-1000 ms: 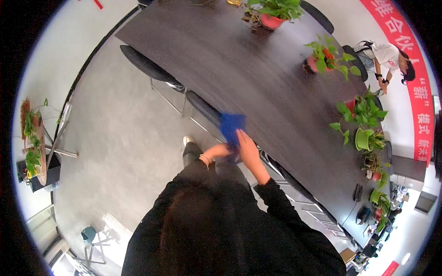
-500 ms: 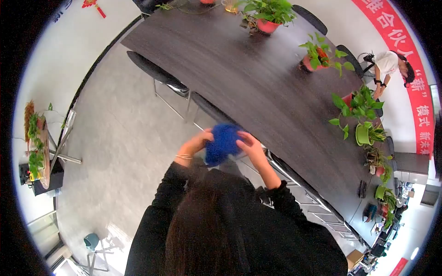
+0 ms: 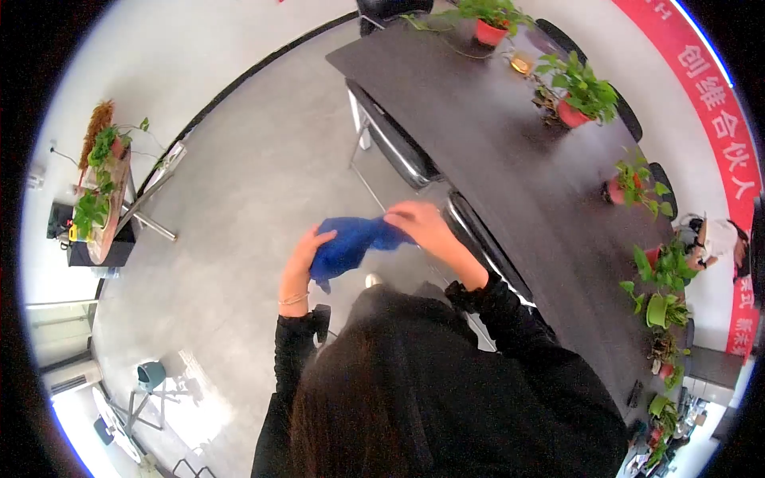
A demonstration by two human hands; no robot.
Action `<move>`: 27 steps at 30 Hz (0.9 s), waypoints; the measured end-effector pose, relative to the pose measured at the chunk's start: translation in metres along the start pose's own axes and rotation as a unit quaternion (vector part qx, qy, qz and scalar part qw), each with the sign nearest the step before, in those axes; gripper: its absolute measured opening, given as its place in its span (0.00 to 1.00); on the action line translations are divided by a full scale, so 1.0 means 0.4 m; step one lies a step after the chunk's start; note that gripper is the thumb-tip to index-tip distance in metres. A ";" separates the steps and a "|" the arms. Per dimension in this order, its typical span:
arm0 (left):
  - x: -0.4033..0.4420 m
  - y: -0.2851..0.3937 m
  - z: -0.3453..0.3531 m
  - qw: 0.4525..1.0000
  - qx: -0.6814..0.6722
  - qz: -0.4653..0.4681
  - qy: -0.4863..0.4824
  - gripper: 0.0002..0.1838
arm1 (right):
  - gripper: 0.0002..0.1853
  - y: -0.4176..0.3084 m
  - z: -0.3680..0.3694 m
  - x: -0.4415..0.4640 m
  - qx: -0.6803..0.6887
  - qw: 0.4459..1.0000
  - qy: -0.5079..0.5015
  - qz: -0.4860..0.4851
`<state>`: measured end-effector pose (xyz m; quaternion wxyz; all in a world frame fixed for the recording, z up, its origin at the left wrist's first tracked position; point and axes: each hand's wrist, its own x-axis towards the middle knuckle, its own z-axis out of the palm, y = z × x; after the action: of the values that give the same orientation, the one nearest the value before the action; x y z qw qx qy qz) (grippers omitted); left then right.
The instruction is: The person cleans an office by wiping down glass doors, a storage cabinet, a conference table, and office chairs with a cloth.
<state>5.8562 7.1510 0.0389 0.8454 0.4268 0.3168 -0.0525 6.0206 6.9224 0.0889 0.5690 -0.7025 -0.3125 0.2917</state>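
A crumpled blue cloth [image 3: 344, 245] hangs in the air between my two hands, over the grey floor beside the long table. My left hand [image 3: 303, 256] grips its left side, thumb on top, with a loose corner drooping below. On the other side my right hand [image 3: 414, 221] pinches a gathered, narrower end of the cloth. Some of the fingers of both hands are hidden behind the cloth.
The long dark table [image 3: 478, 135] runs along my right, with black chairs [image 3: 394, 143] along its near side. Potted plants [image 3: 574, 111] line its far side, where a person [image 3: 717, 243] is. A small plant stand [image 3: 115, 203] is at the left.
My view has swung left, so the table sits further right. The cloth went from a compact bunch to a wider, stretched shape as my hands moved apart.
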 end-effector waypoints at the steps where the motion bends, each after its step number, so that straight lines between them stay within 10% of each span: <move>1: 0.026 -0.009 -0.054 0.983 0.155 0.038 0.087 0.28 | 0.12 -0.011 0.025 0.037 -0.030 0.999 -0.008 0.006; 4: 0.030 0.028 -0.085 0.915 0.351 0.083 0.181 0.26 | 0.16 -0.037 0.093 0.117 -0.079 0.997 -0.008 0.003; 6: 0.063 0.042 -0.094 0.698 0.593 0.360 0.176 0.30 | 0.16 -0.075 0.118 0.165 -0.057 0.998 -0.014 0.023; 10: 0.096 0.144 0.055 0.877 0.398 0.269 0.004 0.30 | 0.17 -0.032 0.138 0.289 -0.035 0.999 -0.024 0.000; 13: 0.173 0.228 0.088 0.914 0.327 0.231 -0.066 0.29 | 0.20 -0.036 0.085 0.374 0.061 0.997 -0.019 0.053; 20: 0.312 0.516 0.145 0.842 0.502 0.142 -0.140 0.18 | 0.17 -0.050 -0.095 0.549 0.131 0.984 -0.086 0.086; 27: 0.512 0.727 0.159 0.752 0.553 0.248 -0.259 0.16 | 0.18 -0.079 -0.215 0.633 0.042 0.992 -0.047 0.108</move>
<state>6.1544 7.3233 0.1478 0.4947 0.8536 -0.1155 -0.1151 6.2435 7.0695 0.1217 0.5476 -0.6934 -0.2489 0.3967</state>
